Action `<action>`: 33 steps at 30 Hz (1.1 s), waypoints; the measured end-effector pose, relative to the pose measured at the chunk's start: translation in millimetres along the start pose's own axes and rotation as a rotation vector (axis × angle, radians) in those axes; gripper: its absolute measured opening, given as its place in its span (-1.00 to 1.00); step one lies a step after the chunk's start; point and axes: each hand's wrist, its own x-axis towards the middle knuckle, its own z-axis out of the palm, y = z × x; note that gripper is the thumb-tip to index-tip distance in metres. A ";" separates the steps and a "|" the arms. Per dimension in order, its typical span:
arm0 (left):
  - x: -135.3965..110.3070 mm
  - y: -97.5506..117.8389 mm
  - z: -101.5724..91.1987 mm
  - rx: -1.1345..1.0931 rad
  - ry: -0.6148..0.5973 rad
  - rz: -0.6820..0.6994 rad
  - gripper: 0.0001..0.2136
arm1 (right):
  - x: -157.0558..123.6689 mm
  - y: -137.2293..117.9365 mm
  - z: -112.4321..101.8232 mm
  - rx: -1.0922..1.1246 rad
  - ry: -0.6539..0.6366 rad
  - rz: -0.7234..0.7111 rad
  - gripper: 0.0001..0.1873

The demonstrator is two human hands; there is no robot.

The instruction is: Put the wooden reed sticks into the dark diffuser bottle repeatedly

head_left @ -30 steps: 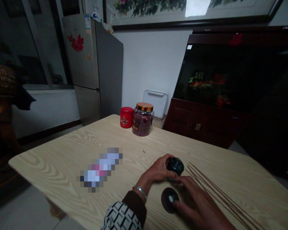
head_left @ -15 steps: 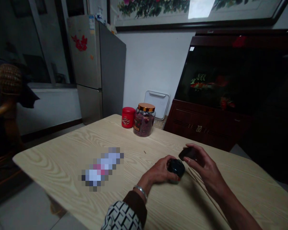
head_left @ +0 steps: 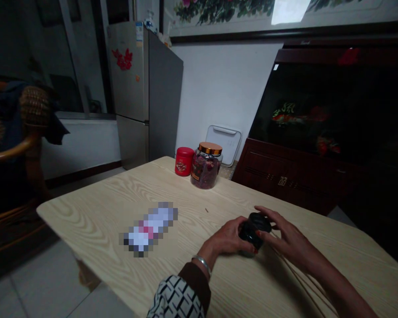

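Observation:
My left hand [head_left: 226,237], with a silver bangle at its wrist, is closed around a small, glossy, dark rounded container [head_left: 249,234] near the tabletop. Its kind is hard to make out because the fingers cover part of it. Thumb and fingers of my right hand [head_left: 285,240] grip a dark, round, lid-like piece [head_left: 260,220]. This piece is tilted against the container's upper right side; whether it is seated on it I cannot tell. Thin tan strands [head_left: 296,274] run from below my right hand toward the bottom edge.
A pale wood-grain table [head_left: 112,194] spans the view. A blurred-out flat item [head_left: 151,227] lies at left. Farther back stand a red canister [head_left: 185,161] and a gold-lidded jar [head_left: 206,168]. A tiny brown scrap [head_left: 207,210] lies mid-table. Beyond are a fridge [head_left: 132,88] and an aquarium [head_left: 318,106].
My right hand has brought the dark lid-like piece left and down against the container. Before, the two were apart. The whole view has shifted slightly, so the scene sits farther right.

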 end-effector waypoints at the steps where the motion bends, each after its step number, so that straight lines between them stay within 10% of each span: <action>1: 0.2 -0.2 0.2 0.001 0.004 -0.003 -0.34 | 3.7 -5.0 -5.2 -0.072 -0.050 -0.017 -0.45; 9: 0.3 0.5 0.3 0.051 -0.010 -0.007 -0.38 | 22.3 -47.5 -9.5 -0.694 -0.156 0.125 -0.44; 17: 1.0 -4.1 -1.3 0.047 -0.013 0.034 -0.28 | 14.5 -21.5 -17.9 -0.160 -0.164 0.026 -0.29; 24: -0.7 3.9 2.7 -0.035 0.003 -0.001 -0.32 | 10.6 -30.6 -30.3 -0.461 0.093 0.350 -0.31; 30: -0.1 3.2 1.9 -0.015 0.004 -0.006 -0.32 | 7.8 -22.3 -23.7 -0.163 0.028 0.087 -0.29; 33: -0.3 2.2 1.2 -0.017 -0.003 0.001 -0.30 | 8.5 -24.2 -28.7 -0.231 0.084 0.247 -0.30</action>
